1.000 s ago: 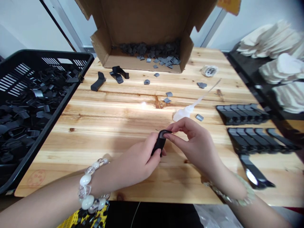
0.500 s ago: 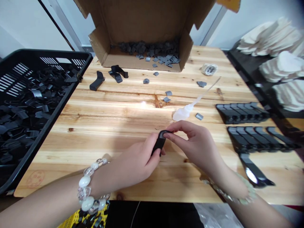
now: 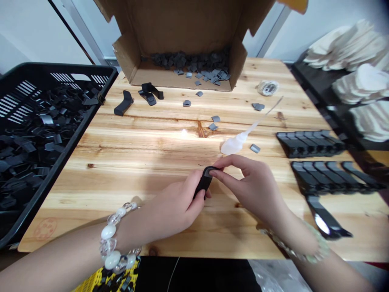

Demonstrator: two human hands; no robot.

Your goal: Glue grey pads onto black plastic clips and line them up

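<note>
My left hand (image 3: pixel 173 207) and my right hand (image 3: pixel 249 186) meet above the wooden table (image 3: pixel 121 162), both holding a curved black plastic piece (image 3: pixel 203 183). The left fingers wrap its lower part, and the right fingertips pinch its upper end, hiding part of it. A small grey metal clip (image 3: pixel 254 148) and a white plastic squeeze bottle (image 3: pixel 234 145) with a long thin nozzle lie just beyond my right hand. A beaded bracelet (image 3: pixel 111 235) circles my left wrist.
A black slatted crate (image 3: pixel 60 69) full of black pieces stands at left. An open cardboard box (image 3: pixel 182 32) holds grey clips at the back. Loose black pieces (image 3: pixel 124 102) and grey clips lie on the table. Rows of black pieces (image 3: pixel 310 144) stand at right, beside white padding (image 3: pixel 361 85).
My hands keep the same hold on the black piece. The table and box sit slightly differently in view, a small shift of the camera.
</note>
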